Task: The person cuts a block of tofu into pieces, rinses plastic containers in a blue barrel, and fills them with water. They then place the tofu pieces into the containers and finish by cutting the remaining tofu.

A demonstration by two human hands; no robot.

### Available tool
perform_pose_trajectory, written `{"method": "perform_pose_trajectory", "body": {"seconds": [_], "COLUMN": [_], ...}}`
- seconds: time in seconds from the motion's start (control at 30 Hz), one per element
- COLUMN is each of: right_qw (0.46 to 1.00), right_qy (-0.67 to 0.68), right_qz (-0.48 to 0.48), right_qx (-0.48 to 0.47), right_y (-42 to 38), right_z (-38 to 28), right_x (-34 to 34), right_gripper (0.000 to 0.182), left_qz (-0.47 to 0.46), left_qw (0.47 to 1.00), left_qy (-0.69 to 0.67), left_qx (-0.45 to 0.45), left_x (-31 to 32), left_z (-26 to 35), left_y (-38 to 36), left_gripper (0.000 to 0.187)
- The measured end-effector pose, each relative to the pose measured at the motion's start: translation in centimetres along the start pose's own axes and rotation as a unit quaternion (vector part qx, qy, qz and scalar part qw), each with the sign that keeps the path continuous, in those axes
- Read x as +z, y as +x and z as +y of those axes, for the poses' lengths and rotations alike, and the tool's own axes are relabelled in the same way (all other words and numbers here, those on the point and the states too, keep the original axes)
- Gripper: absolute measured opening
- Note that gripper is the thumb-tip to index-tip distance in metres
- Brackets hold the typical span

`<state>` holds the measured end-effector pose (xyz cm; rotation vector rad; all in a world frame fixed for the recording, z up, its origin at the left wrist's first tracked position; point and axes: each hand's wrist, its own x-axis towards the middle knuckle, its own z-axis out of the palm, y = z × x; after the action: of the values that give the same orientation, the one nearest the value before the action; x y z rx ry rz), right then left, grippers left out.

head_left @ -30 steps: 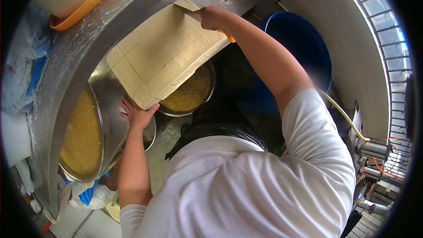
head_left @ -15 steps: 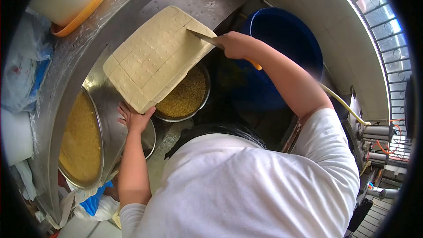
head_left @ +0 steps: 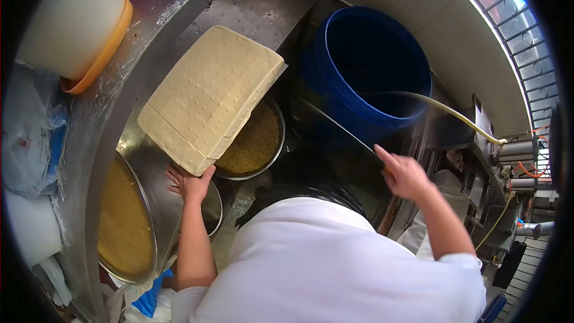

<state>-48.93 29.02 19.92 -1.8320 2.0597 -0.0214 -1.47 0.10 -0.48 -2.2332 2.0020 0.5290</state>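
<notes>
A large pale-yellow slab of tofu (head_left: 209,93), dotted with small bumps and scored by thin straight cuts, lies tilted in view on the metal counter. Against its near corner rests my left hand (head_left: 192,186), fingers spread and thumb along the edge. My right hand (head_left: 409,176) is closed around the handle of a long knife (head_left: 344,128), well to the right of the slab. The blade points up and left, away from the tofu, and is partly blurred. Most of the handle is hidden by my fingers.
Below the slab stands a metal bowl of yellow beans (head_left: 254,146). A wide pan of yellow contents (head_left: 122,221) is at left. Behind the knife stands a blue barrel (head_left: 335,66) with a pale hose (head_left: 466,122) reaching over it. A white tub with an orange rim (head_left: 98,63) sits upper left.
My right hand has drawn the knife off the tofu's far side and swung it down to the right. My left hand stays at the near corner. The view has shifted slightly.
</notes>
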Motion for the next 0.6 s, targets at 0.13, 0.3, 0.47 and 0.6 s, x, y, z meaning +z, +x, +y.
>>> {"method": "perform_pose_trajectory", "body": {"seconds": [0.13, 0.3, 0.47, 0.6], "right_qw": [0.943, 0.832, 0.782, 0.776], "right_qy": [0.074, -0.021, -0.049, -0.008], "right_qz": [0.295, 0.346, 0.304, 0.269], "right_qx": [0.134, 0.432, 0.542, 0.57], "right_y": [-10.4, -20.0, -25.7, -27.0], "right_z": [1.2, 3.9, 6.0, 6.5], "right_x": [13.8, 24.6, 33.2, 35.8], "right_gripper": [0.062, 0.06, 0.05, 0.044], "left_qz": [-0.015, -0.01, -0.029, -0.02], "left_qw": [1.0, 1.0, 0.999, 0.997], "left_qy": [0.009, 0.01, -0.007, -0.031], "left_qx": [0.001, 0.018, 0.03, 0.062], "left_x": [-0.3, 0.4, 0.1, 0.0], "left_z": [0.3, -0.1, -0.9, -3.2], "left_y": [0.1, 0.3, 0.3, 0.6], "left_gripper": [0.143, 0.143, 0.141, 0.131]}}
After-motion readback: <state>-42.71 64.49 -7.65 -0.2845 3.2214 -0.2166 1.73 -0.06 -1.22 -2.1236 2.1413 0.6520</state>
